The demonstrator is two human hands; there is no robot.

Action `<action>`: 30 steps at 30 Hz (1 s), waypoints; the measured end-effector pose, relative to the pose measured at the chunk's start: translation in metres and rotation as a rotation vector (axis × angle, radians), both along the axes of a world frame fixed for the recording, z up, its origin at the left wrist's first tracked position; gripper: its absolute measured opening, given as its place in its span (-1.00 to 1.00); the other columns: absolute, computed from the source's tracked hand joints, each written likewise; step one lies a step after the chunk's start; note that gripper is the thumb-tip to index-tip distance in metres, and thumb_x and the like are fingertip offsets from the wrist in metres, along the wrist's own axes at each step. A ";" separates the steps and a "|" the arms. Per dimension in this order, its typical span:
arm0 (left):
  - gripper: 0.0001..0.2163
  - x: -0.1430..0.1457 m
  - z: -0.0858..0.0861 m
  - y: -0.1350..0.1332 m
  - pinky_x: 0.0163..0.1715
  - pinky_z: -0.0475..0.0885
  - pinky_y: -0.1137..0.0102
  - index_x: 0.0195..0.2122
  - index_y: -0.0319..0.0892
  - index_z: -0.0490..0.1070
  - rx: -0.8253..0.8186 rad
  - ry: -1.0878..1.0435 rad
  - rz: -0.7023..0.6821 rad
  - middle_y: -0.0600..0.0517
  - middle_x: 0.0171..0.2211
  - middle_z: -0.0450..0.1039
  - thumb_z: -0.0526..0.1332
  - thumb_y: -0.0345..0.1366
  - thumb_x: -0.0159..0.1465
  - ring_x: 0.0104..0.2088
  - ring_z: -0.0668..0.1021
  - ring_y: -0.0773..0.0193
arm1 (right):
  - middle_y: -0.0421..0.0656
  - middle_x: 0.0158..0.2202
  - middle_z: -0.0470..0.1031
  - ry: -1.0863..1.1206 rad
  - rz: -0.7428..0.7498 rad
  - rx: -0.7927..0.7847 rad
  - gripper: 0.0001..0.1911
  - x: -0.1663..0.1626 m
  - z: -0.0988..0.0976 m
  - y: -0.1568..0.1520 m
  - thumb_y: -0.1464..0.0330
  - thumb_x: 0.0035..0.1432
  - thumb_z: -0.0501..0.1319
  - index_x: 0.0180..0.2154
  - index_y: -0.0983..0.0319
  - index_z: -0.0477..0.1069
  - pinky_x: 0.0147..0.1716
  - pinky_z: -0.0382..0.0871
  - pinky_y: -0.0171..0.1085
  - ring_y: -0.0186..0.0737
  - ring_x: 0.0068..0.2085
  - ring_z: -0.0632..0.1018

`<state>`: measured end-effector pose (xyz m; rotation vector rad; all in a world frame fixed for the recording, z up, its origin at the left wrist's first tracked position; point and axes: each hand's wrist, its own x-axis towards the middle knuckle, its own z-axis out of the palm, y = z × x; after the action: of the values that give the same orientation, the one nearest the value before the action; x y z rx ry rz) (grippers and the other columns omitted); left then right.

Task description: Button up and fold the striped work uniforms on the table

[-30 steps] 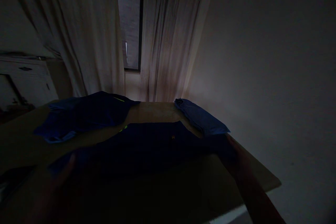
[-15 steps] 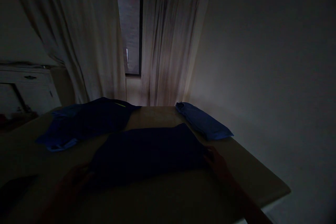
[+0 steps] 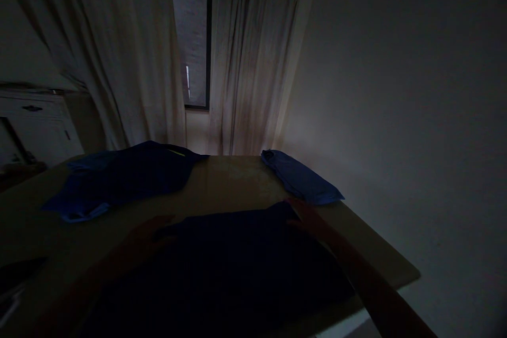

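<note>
Dimly lit, the dark navy garment (image 3: pixel 233 253) lies spread flat on the near part of the table (image 3: pixel 233 174). Both hands rest on its far edge: the left hand (image 3: pixel 148 229) at the left corner, the right hand (image 3: pixel 311 219) at the right corner. Whether the fingers pinch the cloth or lie flat cannot be told. No writing or label is legible. Farther back lie a blue shirt (image 3: pixel 119 179) and a folded blue cloth (image 3: pixel 301 182), near the curtains (image 3: pixel 245 58).
</note>
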<state>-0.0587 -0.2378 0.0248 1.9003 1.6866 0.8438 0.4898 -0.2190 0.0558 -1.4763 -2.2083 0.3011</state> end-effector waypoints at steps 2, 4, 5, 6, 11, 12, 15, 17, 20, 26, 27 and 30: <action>-0.54 0.010 0.004 0.008 0.21 0.33 0.10 -0.11 -0.04 0.61 -0.029 0.083 -0.088 -0.10 0.07 0.58 0.33 0.08 0.02 0.11 0.54 -0.19 | 0.00 0.17 0.50 -0.040 0.056 -0.050 -0.40 -0.009 -0.007 0.016 0.12 0.09 0.34 0.15 0.16 0.45 0.22 0.25 0.07 0.11 0.16 0.48; -0.63 0.013 0.009 0.009 0.16 0.37 0.11 -0.18 -0.02 0.62 -0.045 0.151 -0.100 -0.08 0.00 0.62 0.27 0.05 0.09 0.07 0.56 -0.17 | -0.03 0.01 0.59 -0.054 0.041 -0.058 -0.58 -0.009 -0.012 0.023 0.21 0.11 0.32 0.01 0.16 0.54 0.11 0.35 -0.01 0.05 0.02 0.55; -0.66 0.012 0.012 0.009 0.14 0.38 0.12 -0.20 -0.02 0.62 -0.036 0.184 -0.098 -0.07 -0.03 0.63 0.23 0.04 0.13 0.04 0.57 -0.16 | -0.05 -0.07 0.62 -0.051 0.018 -0.042 -0.69 -0.007 -0.014 0.024 0.25 0.13 0.29 -0.08 0.17 0.57 0.05 0.38 -0.05 0.02 -0.05 0.57; -0.67 0.011 0.015 0.009 0.12 0.39 0.12 -0.21 -0.03 0.61 -0.018 0.217 -0.100 -0.07 -0.06 0.63 0.19 0.03 0.17 0.02 0.58 -0.13 | -0.06 -0.14 0.62 -0.042 -0.017 -0.020 -0.77 -0.004 -0.015 0.025 0.28 0.17 0.24 -0.17 0.18 0.58 0.00 0.39 -0.08 -0.02 -0.10 0.58; -0.59 0.021 0.012 0.028 0.18 0.34 0.11 -0.08 -0.11 0.55 0.135 0.314 -0.099 -0.11 0.01 0.57 0.02 0.01 0.32 0.06 0.55 -0.05 | -0.03 -0.22 0.60 0.017 -0.282 -0.031 -0.78 0.001 -0.018 0.022 0.30 0.23 0.15 -0.28 0.25 0.54 -0.09 0.40 -0.12 -0.04 -0.17 0.57; -0.55 0.027 0.007 0.034 0.21 0.31 0.10 -0.01 -0.13 0.52 0.140 0.320 -0.095 -0.13 0.07 0.54 0.01 0.02 0.33 0.11 0.53 -0.05 | -0.01 -0.22 0.60 0.035 -0.300 -0.062 -0.76 0.000 -0.020 0.018 0.26 0.24 0.16 -0.26 0.26 0.53 -0.11 0.41 -0.11 -0.02 -0.17 0.58; -0.46 0.047 -0.012 0.050 0.23 0.30 0.12 0.13 -0.17 0.44 0.067 0.332 -0.152 -0.16 0.16 0.48 0.02 0.08 0.32 0.16 0.50 -0.04 | 0.05 -0.04 0.59 0.158 -0.314 -0.166 -0.54 -0.004 -0.030 0.004 0.05 0.19 0.26 -0.06 0.26 0.51 -0.03 0.42 -0.06 0.07 -0.04 0.59; -0.44 0.056 -0.019 0.058 0.21 0.33 0.15 0.13 -0.17 0.45 0.019 0.346 -0.223 -0.17 0.15 0.49 0.07 0.11 0.28 0.15 0.52 -0.04 | 0.07 0.10 0.53 0.280 -0.342 -0.248 -0.29 -0.005 -0.036 -0.007 0.00 -0.01 0.41 0.09 0.24 0.45 0.07 0.39 0.00 0.15 0.09 0.54; -0.38 0.058 -0.018 0.069 0.20 0.36 0.15 0.12 -0.20 0.46 -0.071 0.351 -0.268 -0.19 0.15 0.49 0.20 0.12 0.16 0.14 0.52 -0.08 | 0.04 0.12 0.53 0.530 -0.265 -0.459 -0.15 -0.005 -0.040 -0.022 0.05 -0.14 0.49 0.17 0.21 0.40 0.09 0.41 0.04 0.18 0.11 0.54; -0.27 0.066 0.000 0.069 0.30 0.24 0.09 0.24 -0.19 0.40 -0.252 0.328 -0.289 -0.18 0.29 0.35 0.27 0.12 0.10 0.28 0.39 -0.15 | -0.04 0.20 0.47 0.685 -0.115 -0.560 -0.07 0.016 -0.005 -0.055 0.14 -0.07 0.49 0.31 0.11 0.26 0.12 0.44 0.03 0.13 0.16 0.51; -0.27 0.075 0.003 0.064 0.32 0.22 0.09 0.26 -0.17 0.38 -0.266 0.305 -0.301 -0.16 0.31 0.33 0.25 0.14 0.13 0.30 0.37 -0.14 | -0.04 0.22 0.45 0.641 -0.093 -0.550 -0.07 0.026 0.009 -0.058 0.14 -0.05 0.48 0.33 0.10 0.24 0.14 0.43 0.03 0.13 0.18 0.50; -0.32 0.120 0.011 0.045 0.30 0.25 0.09 0.25 -0.10 0.40 -0.322 0.186 -0.397 -0.12 0.29 0.36 0.22 0.18 0.19 0.27 0.41 -0.11 | -0.02 0.20 0.47 0.411 -0.074 -0.455 -0.13 0.067 0.070 -0.051 0.19 -0.09 0.51 0.28 0.08 0.35 0.11 0.44 0.04 0.15 0.14 0.52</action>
<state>0.0608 -0.1930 0.0355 2.0271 1.3702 0.2327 0.5570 -0.2701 0.1260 -1.5400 -1.8203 1.0380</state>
